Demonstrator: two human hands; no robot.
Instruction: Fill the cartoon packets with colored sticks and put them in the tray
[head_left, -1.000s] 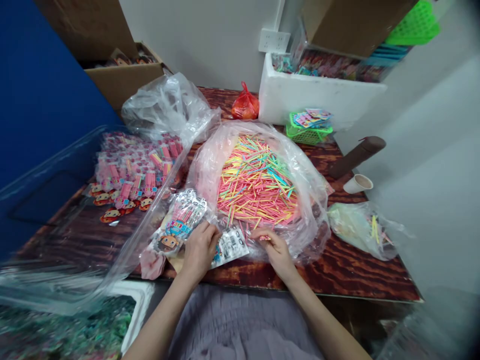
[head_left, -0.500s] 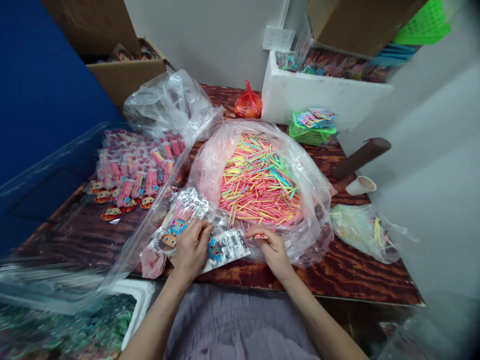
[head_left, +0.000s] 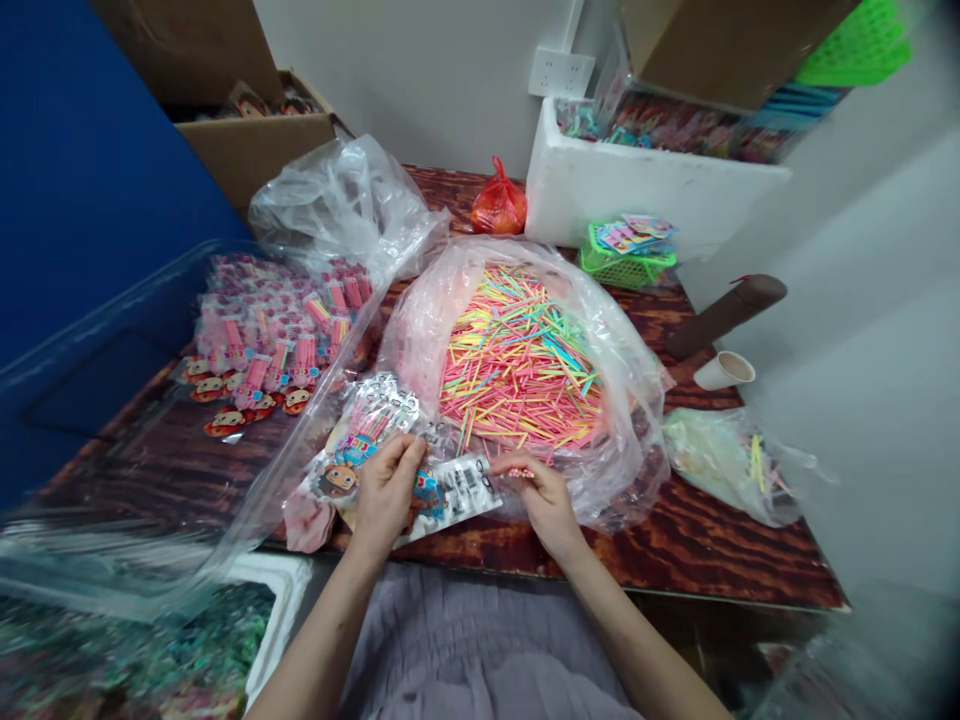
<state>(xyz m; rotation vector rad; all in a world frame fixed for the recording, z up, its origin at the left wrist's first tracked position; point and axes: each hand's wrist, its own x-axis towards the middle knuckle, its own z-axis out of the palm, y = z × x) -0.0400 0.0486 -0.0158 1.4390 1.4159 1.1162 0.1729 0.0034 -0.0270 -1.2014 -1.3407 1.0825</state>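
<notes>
My left hand (head_left: 386, 488) pinches a printed plastic packet (head_left: 457, 492) that lies on a small pile of empty packets (head_left: 360, 435) at the table's near edge. My right hand (head_left: 541, 500) is closed on a small bunch of pink sticks (head_left: 520, 471) next to the packet's open end. Just beyond it, an open clear bag (head_left: 622, 360) holds a heap of coloured sticks (head_left: 517, 360) in pink, yellow, green and blue.
Filled packets (head_left: 270, 340) lie in a clear bag at left. At the back stand a white foam box (head_left: 645, 185), a green basket (head_left: 626, 262), a red bag (head_left: 498, 207) and a cardboard box (head_left: 255, 150). A brown tube (head_left: 724, 312), paper cup (head_left: 721, 370) and small bag (head_left: 731, 462) sit right.
My left hand has slid a little to the left over the packets, uncovering more of the packet. My right hand stays closed on the pink sticks in nearly the same place.
</notes>
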